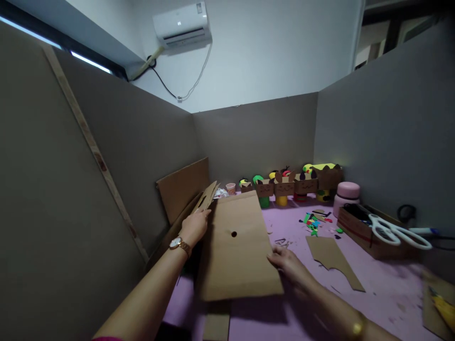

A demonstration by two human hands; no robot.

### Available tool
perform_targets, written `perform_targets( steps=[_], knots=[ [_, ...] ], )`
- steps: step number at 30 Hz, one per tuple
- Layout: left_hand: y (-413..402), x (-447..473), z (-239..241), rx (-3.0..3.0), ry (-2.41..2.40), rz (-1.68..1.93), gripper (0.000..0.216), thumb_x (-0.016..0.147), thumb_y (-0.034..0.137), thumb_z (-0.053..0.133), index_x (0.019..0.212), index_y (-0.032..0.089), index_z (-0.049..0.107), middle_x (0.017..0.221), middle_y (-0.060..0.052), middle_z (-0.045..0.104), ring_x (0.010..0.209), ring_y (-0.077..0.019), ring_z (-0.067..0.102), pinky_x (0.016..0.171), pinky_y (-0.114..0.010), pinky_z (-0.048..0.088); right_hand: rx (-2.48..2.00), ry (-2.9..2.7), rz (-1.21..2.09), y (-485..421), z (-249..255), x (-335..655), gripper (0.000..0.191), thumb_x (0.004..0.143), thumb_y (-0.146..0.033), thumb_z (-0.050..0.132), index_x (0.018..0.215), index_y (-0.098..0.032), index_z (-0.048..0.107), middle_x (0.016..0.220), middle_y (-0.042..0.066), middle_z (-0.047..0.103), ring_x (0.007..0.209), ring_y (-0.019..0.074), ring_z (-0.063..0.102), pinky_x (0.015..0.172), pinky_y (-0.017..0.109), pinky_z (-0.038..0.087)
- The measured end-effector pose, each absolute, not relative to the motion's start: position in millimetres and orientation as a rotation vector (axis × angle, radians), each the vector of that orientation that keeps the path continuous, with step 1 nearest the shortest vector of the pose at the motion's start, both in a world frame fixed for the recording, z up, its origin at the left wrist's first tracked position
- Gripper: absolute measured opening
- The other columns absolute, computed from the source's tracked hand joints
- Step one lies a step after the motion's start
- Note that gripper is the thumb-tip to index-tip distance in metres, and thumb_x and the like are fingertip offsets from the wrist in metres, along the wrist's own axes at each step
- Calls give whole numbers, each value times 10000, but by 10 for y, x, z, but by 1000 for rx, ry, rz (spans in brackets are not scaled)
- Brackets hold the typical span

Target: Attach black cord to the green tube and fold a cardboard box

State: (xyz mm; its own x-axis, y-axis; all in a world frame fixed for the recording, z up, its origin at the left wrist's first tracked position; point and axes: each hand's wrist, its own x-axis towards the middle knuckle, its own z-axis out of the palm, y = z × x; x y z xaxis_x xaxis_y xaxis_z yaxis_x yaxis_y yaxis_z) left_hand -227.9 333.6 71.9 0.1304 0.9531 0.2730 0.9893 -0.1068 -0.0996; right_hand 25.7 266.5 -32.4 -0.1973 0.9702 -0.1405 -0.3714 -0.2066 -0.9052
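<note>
A flat brown cardboard sheet (236, 251) with a small round hole near its middle is held over the pink table (384, 293). My left hand (195, 226), with a watch on the wrist, grips the sheet's left edge. My right hand (288, 265) has its fingers closed on the sheet's right edge near the lower corner. Behind the left hand more cardboard pieces (183, 189) lean against the partition.
A cut cardboard scrap (332, 259) lies right of the sheet. Colourful paper bits (314, 220) and a row of cardboard figures on coloured tubes (287, 185) stand at the back. At the right are a pink jar (346, 195), white scissors (394, 233) on a box (359, 234). Grey partitions enclose the table.
</note>
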Motion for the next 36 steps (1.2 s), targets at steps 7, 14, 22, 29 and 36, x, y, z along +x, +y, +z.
perform_targets(
  steps=[7,14,22,29,36],
  knots=[
    [3296,-1930,474,-2172,-1894,-152,305,845,286,495,1133,187,509,1126,-77,561,920,-194,579,766,-401,495,-875,-745,1850,2078,-622,1252,185,569,-254,759,672,-147,650,631,63,711,562,197,657,557,270,467],
    [3234,-1641,148,-2165,-1888,-47,283,836,284,510,1096,174,531,1121,-75,563,941,-202,571,778,-411,487,-880,-698,1827,2016,-802,1561,195,559,-282,761,694,-181,665,753,71,729,719,242,674,645,292,482],
    [3237,-1616,-78,-2266,-1868,6,286,831,293,517,1091,177,537,1131,-75,562,960,-207,565,798,-420,477,-880,-669,1795,2025,-843,1685,205,524,-291,771,675,-201,666,823,73,730,808,283,663,695,335,497],
    [3217,-1714,66,-2221,-1853,-260,326,837,275,502,1151,189,511,1302,-98,456,1127,-248,473,914,-475,395,-841,-649,1844,2025,-841,1631,237,490,-291,786,683,-194,690,755,75,732,762,291,665,653,337,496],
    [3009,-1767,300,-2183,-1908,-549,383,832,192,420,1208,145,484,1343,-137,436,1227,-233,399,1017,-374,318,-844,-665,1791,1971,-726,1586,192,528,-273,771,659,-180,666,710,56,728,682,228,664,595,270,468]
  ],
)
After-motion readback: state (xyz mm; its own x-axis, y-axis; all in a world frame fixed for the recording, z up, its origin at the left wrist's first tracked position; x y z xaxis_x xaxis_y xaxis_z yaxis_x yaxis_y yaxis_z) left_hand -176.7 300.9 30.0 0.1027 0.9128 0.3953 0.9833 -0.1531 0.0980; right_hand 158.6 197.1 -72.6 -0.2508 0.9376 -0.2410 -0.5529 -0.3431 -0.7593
